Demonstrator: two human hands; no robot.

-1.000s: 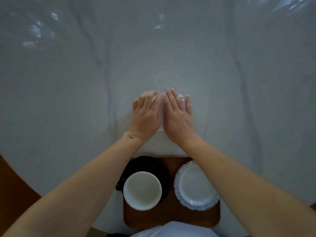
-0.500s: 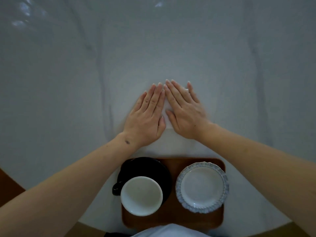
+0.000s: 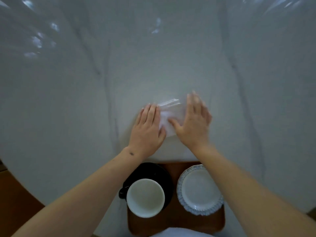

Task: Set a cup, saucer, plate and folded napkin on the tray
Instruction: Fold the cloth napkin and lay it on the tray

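Beyond the tray (image 3: 176,224), both hands lie flat on the white napkin (image 3: 171,117). Left hand (image 3: 147,130) and right hand (image 3: 193,124) press it with straight fingers, grasping nothing.

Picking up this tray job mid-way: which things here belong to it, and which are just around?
Job:
white folded paper napkin, under left hand and right hand
white round cup
black round saucer
pale blue scalloped plate
brown wooden tray

Around:
white marble table

A pale grey-white marble table (image 3: 153,57) with darker veins filled nearly the whole view. Soft light patches (image 3: 36,41) glinted on its far left. Brown wooden floor (image 3: 15,202) showed past its curved near-left edge.
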